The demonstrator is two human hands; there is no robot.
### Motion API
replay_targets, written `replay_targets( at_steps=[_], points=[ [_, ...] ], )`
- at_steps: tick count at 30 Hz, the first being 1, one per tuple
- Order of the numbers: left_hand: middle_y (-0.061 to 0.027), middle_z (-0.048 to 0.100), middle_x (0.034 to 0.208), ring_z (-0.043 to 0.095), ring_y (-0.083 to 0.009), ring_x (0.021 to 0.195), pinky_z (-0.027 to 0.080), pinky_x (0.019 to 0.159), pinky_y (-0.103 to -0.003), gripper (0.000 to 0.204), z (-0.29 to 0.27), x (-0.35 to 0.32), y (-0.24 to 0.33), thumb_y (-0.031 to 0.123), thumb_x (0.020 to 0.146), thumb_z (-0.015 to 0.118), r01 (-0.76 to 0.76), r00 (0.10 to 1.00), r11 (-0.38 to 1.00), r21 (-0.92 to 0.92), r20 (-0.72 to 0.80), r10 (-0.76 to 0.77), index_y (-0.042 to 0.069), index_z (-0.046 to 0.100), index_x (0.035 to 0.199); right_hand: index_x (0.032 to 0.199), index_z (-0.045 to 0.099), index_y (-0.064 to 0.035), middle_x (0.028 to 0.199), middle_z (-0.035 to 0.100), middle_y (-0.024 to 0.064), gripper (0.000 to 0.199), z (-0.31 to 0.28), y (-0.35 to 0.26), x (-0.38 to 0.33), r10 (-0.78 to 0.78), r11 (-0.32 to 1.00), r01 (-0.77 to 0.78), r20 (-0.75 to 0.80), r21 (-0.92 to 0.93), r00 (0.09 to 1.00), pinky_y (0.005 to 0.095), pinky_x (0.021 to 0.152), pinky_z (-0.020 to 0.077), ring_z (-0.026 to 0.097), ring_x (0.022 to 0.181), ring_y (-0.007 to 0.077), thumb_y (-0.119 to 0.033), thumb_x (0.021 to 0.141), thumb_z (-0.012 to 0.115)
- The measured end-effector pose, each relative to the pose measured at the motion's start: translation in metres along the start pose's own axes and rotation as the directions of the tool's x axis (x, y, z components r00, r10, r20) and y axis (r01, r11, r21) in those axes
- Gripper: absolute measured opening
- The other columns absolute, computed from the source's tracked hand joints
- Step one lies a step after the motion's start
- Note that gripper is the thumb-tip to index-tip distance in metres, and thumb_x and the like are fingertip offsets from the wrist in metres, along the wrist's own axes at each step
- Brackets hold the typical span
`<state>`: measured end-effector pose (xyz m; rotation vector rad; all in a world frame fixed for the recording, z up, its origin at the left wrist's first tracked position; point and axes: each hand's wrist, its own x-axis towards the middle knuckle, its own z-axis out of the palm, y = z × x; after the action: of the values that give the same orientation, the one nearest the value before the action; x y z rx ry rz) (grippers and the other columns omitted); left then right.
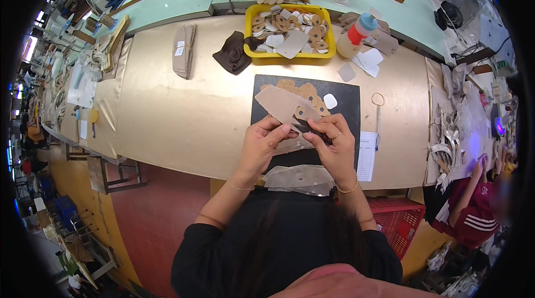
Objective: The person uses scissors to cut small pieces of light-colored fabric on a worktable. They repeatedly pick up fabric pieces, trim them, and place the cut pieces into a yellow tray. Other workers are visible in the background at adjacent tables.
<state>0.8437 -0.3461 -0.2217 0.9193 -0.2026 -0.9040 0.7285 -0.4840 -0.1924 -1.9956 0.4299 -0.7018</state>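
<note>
A beige fabric-like cut piece with a curved outline is held up over a black board. My left hand pinches its lower edge between thumb and fingers. My right hand is closed at the piece's right corner, around a small dark thing whose kind I cannot make out. Behind the piece, several tan shapes with dark round spots lie on the board, beside a white rounded patch. Nearer to me, pale mesh-like cut pieces rest at the table's front edge.
A yellow tray heaped with small tan and white pieces stands behind the board. Around it are a dark brown cloth, a red-banded bottle and tied beige pieces. A printed sheet and a pen lie right. Another person sits far right.
</note>
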Motion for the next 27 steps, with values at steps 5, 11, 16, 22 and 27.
replay_targets(
  at_steps=[5, 11, 16, 22, 27],
  points=[
    [-0.0129, 0.069, 0.101, 0.067, -0.0191, 0.093, 0.057, 0.086, -0.033, 0.011, -0.0001, 0.0002, -0.0005, 0.004, 0.094, 0.06, 0.026, 1.0, 1.0, -0.002, 0.003, -0.026, -0.004, 0.065, 0.099, 0.1, 0.073, -0.0014, 0.089, 0.059, 0.0046, 0.024, -0.0001, 0.0019, -0.0001, -0.008, 1.0, 0.008, 0.006, 0.019, 1.0, 0.0233, 0.062, 0.0446, 0.056, 0.073, 0.0112, -0.002, 0.077, 0.079],
    [-0.0121, 0.069, 0.101, 0.067, -0.019, 0.094, 0.056, 0.087, -0.033, 0.011, 0.0006, -0.0015, -0.0013, 0.004, 0.094, 0.06, 0.038, 0.999, 0.999, 0.001, 0.004, -0.038, -0.004, 0.065, 0.1, 0.099, 0.073, -0.001, 0.09, 0.061, 0.0056, 0.023, -0.0013, 0.006, 0.0002, -0.002, 0.999, 0.002, 0.012, 0.032, 1.0, 0.0232, 0.065, 0.0462, 0.059, 0.077, 0.0122, -0.002, 0.077, 0.079],
    [-0.0123, 0.069, 0.102, 0.067, -0.0191, 0.094, 0.056, 0.088, -0.032, 0.012, 0.0007, -0.0021, -0.0037, 0.004, 0.094, 0.06, 0.011, 1.0, 1.0, 0.012, -0.003, -0.011, -0.004, 0.065, 0.102, 0.1, 0.073, -0.0011, 0.091, 0.061, 0.0053, 0.024, -0.0008, 0.0056, -0.0015, 0.025, 0.998, -0.025, 0.002, 0.065, 1.0, 0.0227, 0.066, 0.0458, 0.058, 0.077, 0.0114, -0.002, 0.077, 0.079],
    [-0.0127, 0.069, 0.104, 0.067, -0.0189, 0.094, 0.056, 0.087, -0.032, 0.014, 0.002, -0.0025, -0.0019, 0.004, 0.094, 0.06, -0.002, 1.0, 0.999, 0.054, 0.002, 0.002, -0.005, 0.065, 0.105, 0.101, 0.073, -0.0012, 0.09, 0.061, 0.0054, 0.025, -0.0007, 0.0038, -0.0006, 0.016, 0.998, -0.016, 0.001, 0.054, 1.0, 0.0228, 0.066, 0.0457, 0.058, 0.077, 0.0114, -0.003, 0.077, 0.079],
    [-0.0126, 0.068, 0.105, 0.067, -0.0186, 0.095, 0.056, 0.088, -0.032, 0.014, 0.0062, -0.0031, -0.001, 0.004, 0.094, 0.06, -0.001, 1.0, 0.998, 0.066, -0.02, 0.003, -0.005, 0.065, 0.104, 0.098, 0.074, -0.0009, 0.088, 0.062, 0.0056, 0.022, 0.0004, 0.0035, 0.0016, 0.008, 0.999, -0.006, -0.03, 0.039, 1.0, 0.0236, 0.067, 0.0469, 0.06, 0.078, 0.0126, -0.002, 0.077, 0.079]
  ],
)
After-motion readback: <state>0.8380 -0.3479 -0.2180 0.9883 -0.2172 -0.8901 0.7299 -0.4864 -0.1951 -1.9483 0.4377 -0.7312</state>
